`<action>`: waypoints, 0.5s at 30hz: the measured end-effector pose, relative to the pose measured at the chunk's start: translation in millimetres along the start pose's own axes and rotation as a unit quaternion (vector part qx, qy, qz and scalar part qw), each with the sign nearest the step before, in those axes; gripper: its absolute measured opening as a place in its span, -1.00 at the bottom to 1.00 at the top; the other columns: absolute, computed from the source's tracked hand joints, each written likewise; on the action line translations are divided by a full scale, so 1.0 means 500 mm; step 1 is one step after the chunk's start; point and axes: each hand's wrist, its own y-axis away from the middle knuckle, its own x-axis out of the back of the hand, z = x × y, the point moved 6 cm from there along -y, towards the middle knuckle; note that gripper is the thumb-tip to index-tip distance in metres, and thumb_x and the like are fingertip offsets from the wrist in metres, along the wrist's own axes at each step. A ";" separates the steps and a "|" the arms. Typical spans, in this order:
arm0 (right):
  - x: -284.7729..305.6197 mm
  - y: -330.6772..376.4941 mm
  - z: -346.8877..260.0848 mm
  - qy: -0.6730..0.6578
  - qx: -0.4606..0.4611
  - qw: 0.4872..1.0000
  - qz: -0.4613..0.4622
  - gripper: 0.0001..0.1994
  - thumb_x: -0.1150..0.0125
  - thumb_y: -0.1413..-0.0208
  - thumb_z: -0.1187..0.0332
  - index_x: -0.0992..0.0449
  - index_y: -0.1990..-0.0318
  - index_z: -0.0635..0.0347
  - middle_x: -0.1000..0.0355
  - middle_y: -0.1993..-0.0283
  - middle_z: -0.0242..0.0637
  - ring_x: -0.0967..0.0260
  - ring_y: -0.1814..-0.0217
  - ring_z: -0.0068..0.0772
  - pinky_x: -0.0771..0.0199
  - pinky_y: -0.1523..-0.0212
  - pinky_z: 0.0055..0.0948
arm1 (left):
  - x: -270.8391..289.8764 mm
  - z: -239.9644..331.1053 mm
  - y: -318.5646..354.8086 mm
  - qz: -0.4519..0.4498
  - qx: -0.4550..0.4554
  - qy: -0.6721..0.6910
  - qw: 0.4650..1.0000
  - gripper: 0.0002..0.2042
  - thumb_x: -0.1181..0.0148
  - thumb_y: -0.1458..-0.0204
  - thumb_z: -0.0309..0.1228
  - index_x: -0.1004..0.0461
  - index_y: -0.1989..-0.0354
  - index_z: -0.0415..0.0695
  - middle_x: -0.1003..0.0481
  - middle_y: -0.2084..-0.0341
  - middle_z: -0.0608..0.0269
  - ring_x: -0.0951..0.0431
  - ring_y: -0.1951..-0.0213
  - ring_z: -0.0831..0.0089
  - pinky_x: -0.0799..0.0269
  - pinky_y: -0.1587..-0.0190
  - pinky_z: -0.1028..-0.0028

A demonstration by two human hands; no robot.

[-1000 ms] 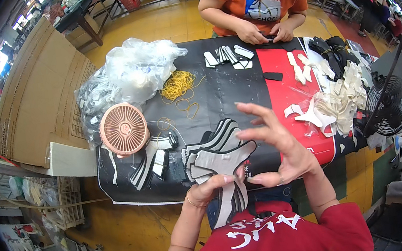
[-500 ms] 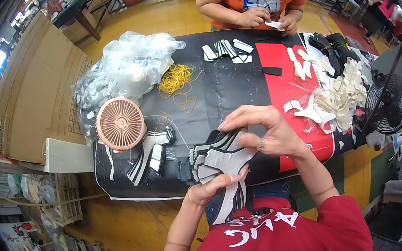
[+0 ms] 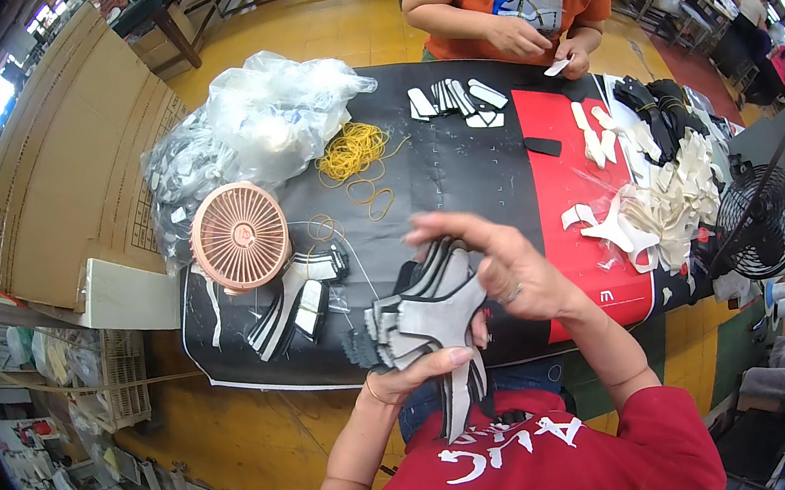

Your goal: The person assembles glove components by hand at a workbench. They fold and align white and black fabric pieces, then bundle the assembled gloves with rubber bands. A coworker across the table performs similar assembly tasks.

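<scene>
A fanned stack of Y-shaped fabric pieces [image 3: 436, 318], pale grey with black edges, is gripped in my left hand [image 3: 415, 373] just over the table's near edge. My left thumb presses on the top piece, while the other fingers go mostly hidden beneath. One narrow arm of the stack hangs down toward my shirt. At the right end of the stack is my right hand [image 3: 523, 273], fingers stretched out and apart, thumb close to the top piece. Whether that thumb touches the fabric I cannot tell.
A pink fan [image 3: 240, 236] stands left beside bundled strips [image 3: 287, 302]. Behind are yellow rubber bands [image 3: 351, 150] and a clear plastic bag [image 3: 273, 113]. Cream pieces [image 3: 685, 194] are heaped right, near a black fan [image 3: 760, 219]. A co-worker in orange [image 3: 456, 2] holds a white piece opposite.
My right hand has opened, its fingers lifting and straightening away from the stack. The stack has tilted slightly in my left hand. Across the table, the co-worker's hands have moved apart.
</scene>
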 end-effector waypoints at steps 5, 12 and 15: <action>-0.054 -0.039 -0.028 0.303 0.216 0.922 -0.105 -0.54 -0.24 -0.12 -0.05 -0.57 0.11 0.21 -0.51 0.08 -0.19 -0.49 0.05 -0.14 -0.45 0.01 -0.27 | 0.001 -0.017 0.002 -0.071 0.046 -0.038 0.996 -0.27 -0.64 0.31 -0.13 -0.43 -0.07 -0.11 -0.53 0.16 0.20 -0.53 0.06 0.34 -0.50 0.01 0.36; -0.126 -0.033 -0.035 0.438 0.374 0.796 -0.184 -0.42 -0.07 -0.09 -0.23 -0.57 0.25 0.20 -0.46 0.32 -0.30 -0.43 0.33 -0.35 -0.36 0.24 -0.37 | 0.057 -0.017 0.037 -0.099 -0.056 -0.284 0.952 -0.26 -0.48 0.14 -0.03 -0.32 -0.22 0.01 -0.50 -0.04 0.37 -0.39 -0.21 0.41 -0.28 -0.31 0.28; -0.140 -0.037 -0.016 0.448 0.346 0.798 -0.204 -0.45 -0.08 -0.09 -0.21 -0.57 0.24 0.18 -0.39 0.40 -0.33 -0.40 0.35 -0.34 -0.35 0.25 -0.35 | 0.075 -0.028 0.048 -0.064 -0.051 -0.377 0.923 -0.34 -0.43 0.12 0.00 -0.35 -0.12 -0.03 -0.48 0.04 0.37 -0.39 -0.14 0.41 -0.28 -0.27 0.25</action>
